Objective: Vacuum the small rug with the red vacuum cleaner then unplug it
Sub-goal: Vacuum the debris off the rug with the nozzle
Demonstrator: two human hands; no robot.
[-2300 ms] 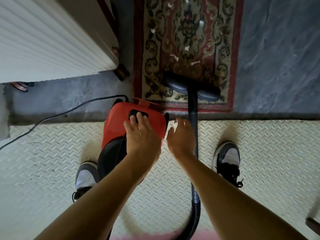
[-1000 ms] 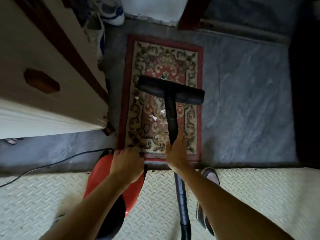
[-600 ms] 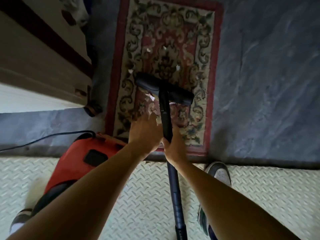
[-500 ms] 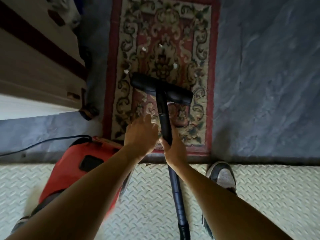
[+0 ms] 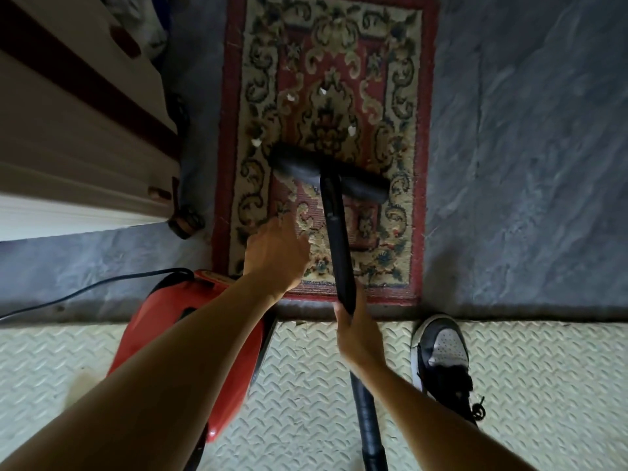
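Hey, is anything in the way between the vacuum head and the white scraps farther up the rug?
Nothing visible. The floor head rests on the rug, and the white scraps lie on bare pile just beyond it. The furniture foot stands off the rug's left edge.

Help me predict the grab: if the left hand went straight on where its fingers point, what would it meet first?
Probably the black plastic vacuum wand, close beside the left hand over the red patterned rug; depth is unclear.
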